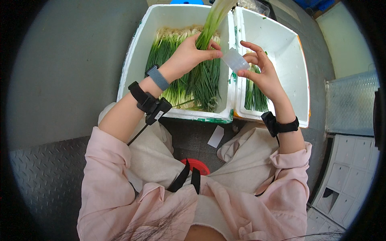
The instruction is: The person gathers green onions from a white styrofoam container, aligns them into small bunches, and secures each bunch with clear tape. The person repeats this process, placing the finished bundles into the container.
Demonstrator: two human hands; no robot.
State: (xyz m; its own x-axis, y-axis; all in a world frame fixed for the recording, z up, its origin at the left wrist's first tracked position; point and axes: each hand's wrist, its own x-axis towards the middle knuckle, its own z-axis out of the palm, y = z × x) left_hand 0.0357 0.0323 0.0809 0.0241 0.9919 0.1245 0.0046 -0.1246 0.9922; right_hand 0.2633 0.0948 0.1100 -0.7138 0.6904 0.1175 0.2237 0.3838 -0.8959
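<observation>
My left hand (191,55) grips a bunch of scallions (211,25), its pale ends pointing up past the top of the picture and its green leaves hanging below. Between my hands is a small translucent plastic piece (235,60); whether it is a tape roll or a cup-like part, I cannot tell. The thumb and fingers of my right hand (262,70) hold its right end, with the index finger raised. My left thumb tip is at its other end. Under my left hand, the left foam box (175,16) holds many more scallions (169,60).
The right foam box (283,57) stands against the left one, with scallions (254,93) along its left side. A white slip (216,136) lies on the floor between my feet. Part of a red plastic object (197,165) shows beneath me. White lockers (343,171) stand at right.
</observation>
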